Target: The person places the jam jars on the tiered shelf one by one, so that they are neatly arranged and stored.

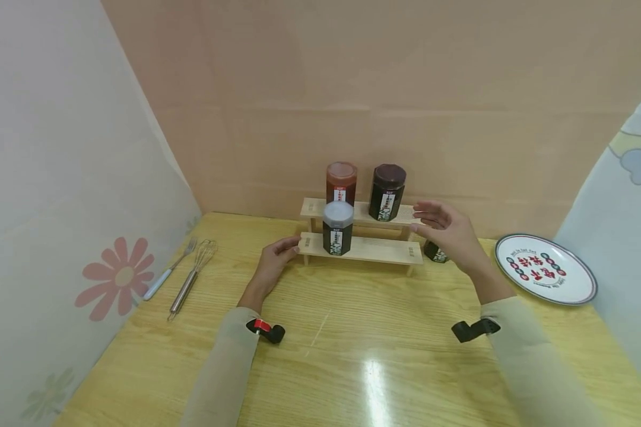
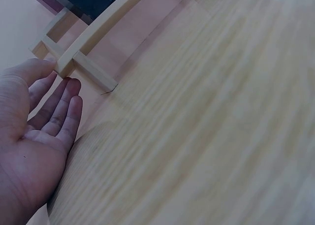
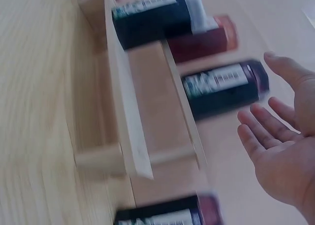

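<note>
1. Head view showed a two-step wooden rack standing on the bench at its far side, against the wall.
2. The left hand touched the rack's left end on the lower step, fingers straight and relaxed, gripping nothing; the left wrist view showed the fingertips just at the step's corner.
3. The right hand hovered at the rack's right end, near the upper step, fingers spread and open, holding nothing.
4. A grey-lidded jar stood upright on the lower step, left of its middle.
5. A red jar and a dark jar stood upright side by side on the upper step, the dark one to the right and just left of the right hand.
6. A fourth jar sat on the bench right of the rack, mostly hidden behind the right hand.
7. A fork and a whisk lay side by side on the bench, well left of the rack.
8. A patterned plate lay on the bench at the far right.
</note>
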### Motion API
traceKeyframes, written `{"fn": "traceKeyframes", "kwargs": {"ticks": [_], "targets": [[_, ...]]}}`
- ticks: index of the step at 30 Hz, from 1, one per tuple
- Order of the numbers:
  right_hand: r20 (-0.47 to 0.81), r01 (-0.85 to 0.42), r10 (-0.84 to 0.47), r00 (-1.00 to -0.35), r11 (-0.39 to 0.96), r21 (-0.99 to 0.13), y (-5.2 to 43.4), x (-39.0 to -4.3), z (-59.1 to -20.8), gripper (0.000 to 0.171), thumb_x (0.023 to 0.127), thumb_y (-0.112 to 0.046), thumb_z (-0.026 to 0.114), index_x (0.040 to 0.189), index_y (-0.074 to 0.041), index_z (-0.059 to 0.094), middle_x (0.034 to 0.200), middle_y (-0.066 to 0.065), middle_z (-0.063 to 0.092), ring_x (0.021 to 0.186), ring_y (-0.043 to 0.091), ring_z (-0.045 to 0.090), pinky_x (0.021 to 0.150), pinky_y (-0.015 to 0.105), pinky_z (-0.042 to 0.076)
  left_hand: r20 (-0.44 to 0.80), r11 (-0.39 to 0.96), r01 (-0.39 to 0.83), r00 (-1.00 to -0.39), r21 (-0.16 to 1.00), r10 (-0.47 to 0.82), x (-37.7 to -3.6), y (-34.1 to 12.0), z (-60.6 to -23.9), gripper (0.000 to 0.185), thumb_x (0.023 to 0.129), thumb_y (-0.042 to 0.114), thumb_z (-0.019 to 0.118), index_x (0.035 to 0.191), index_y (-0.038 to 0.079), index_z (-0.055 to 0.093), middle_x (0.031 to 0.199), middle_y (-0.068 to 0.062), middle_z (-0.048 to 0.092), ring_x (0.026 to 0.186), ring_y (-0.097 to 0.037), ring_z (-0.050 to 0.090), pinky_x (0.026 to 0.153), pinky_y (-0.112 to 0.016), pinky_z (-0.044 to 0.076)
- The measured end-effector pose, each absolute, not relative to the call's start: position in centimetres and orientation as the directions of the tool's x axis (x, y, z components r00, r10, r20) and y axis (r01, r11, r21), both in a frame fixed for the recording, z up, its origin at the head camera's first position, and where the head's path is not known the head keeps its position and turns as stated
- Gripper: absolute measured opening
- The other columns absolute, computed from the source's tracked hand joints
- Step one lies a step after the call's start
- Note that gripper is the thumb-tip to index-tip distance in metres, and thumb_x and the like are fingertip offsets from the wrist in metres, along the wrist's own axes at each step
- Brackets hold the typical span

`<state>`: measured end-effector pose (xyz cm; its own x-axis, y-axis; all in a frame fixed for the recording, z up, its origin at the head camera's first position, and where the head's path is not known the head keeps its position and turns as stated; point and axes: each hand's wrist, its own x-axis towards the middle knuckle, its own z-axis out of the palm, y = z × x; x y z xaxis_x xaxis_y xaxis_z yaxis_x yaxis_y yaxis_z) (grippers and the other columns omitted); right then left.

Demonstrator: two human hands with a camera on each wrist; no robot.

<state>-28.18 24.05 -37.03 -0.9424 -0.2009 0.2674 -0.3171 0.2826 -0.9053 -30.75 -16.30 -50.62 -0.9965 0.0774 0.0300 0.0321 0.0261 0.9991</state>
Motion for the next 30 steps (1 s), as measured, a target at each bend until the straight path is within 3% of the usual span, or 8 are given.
{"fn": "traceKeyframes", "kwargs": {"ticks": [6,12,18,24,30], "targets": [[0.239,-0.269,-0.135,-0.961,0.286,-0.92,27.6,-28.7,-37.0,0.054,0.096,-0.01,0.073,0.145,-0.006,0.052,0.124,-0.018,0.066,0.116,0.003,0.064,0.093,0.01,0.052,0.02,0.023,0.022,-0.998,0.999,0.061,-30.7,-16.4,-50.7,0.037,0.101,0.02,0.068,0.137,0.009,0.066,0.143,-0.009,0.063,0.122,-0.013,0.059,0.098,-0.017,0.051],[0.186,-0.19,-0.05,-0.981,0.417,-0.889,30.8,-29.2,-37.8,0.064,0.098,-0.026,0.073,0.153,-0.011,0.044,0.131,-0.019,0.057,0.123,0.005,0.056,0.092,0.004,0.047,0.011,0.035,0.013,-0.998,0.999,0.064,-30.7,-16.6,-50.7,0.036,0.102,0.02,0.067,0.136,0.012,0.066,0.142,-0.007,0.064,0.123,-0.014,0.06,0.099,-0.019,0.051],[0.158,-0.141,-0.001,-0.987,0.463,-0.875,32.2,-29.5,-38.6,0.071,0.098,-0.037,0.072,0.156,-0.01,0.041,0.146,-0.003,0.051,0.14,0.027,0.045,0.099,0.005,0.043,0.01,0.035,0.012,-0.997,0.999,0.07,-30.6,-16.6,-50.6,0.035,0.102,0.021,0.067,0.136,0.013,0.067,0.142,-0.006,0.064,0.123,-0.014,0.06,0.1,-0.021,0.051],[0.146,-0.111,0.035,-0.989,0.483,-0.869,32.8,-30.2,-39.9,0.075,0.098,-0.039,0.071,0.157,-0.007,0.039,0.15,0.006,0.05,0.139,0.026,0.045,0.109,0.011,0.041,0.02,0.025,0.022,-0.997,0.999,0.075,-30.6,-16.3,-50.6,0.037,0.101,0.021,0.068,0.137,0.01,0.066,0.142,-0.009,0.063,0.119,-0.012,0.061,0.097,-0.018,0.051],[0.098,-0.074,0.034,-0.995,0.433,-0.898,32.8,-30.9,-41.5,0.081,0.099,-0.034,0.071,0.162,-0.005,0.029,0.16,0.02,0.04,0.141,0.023,0.045,0.095,0.004,0.045,0.027,0.026,0.028,-0.997,0.999,0.075,-30.7,-16.2,-50.7,0.038,0.101,0.02,0.068,0.137,0.009,0.066,0.143,-0.009,0.063,0.119,-0.011,0.06,0.096,-0.016,0.051]]}}
